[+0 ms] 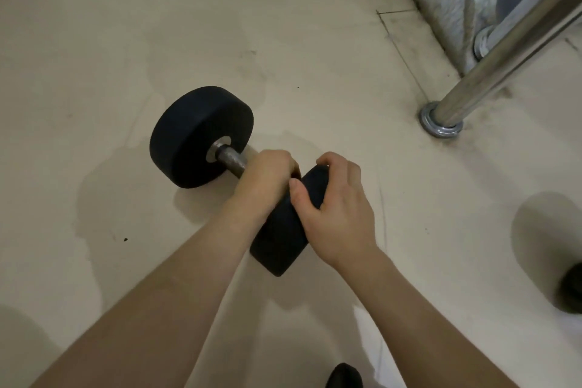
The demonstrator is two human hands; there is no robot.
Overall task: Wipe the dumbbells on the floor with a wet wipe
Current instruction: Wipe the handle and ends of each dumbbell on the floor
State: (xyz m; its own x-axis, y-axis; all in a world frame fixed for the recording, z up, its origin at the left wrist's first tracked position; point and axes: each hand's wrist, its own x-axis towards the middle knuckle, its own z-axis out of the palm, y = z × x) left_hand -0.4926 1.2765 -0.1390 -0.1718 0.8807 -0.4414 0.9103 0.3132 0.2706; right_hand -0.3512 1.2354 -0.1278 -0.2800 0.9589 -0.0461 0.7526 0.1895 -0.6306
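Note:
A black dumbbell (201, 135) with round rubber heads and a grey metal handle lies on the pale floor in the middle of the view. My left hand (267, 181) is curled round the handle next to the near head. My right hand (337, 214) grips the rim of the near head (280, 236), thumb on one side and fingers over the other. No wet wipe shows; anything under the hands is hidden.
A shiny metal pole (504, 57) rises from a floor flange (441, 124) at the right, with a stained wall base behind it. A dark round object (571, 290) sits at the right edge, and another dark shape (345, 376) at the bottom edge.

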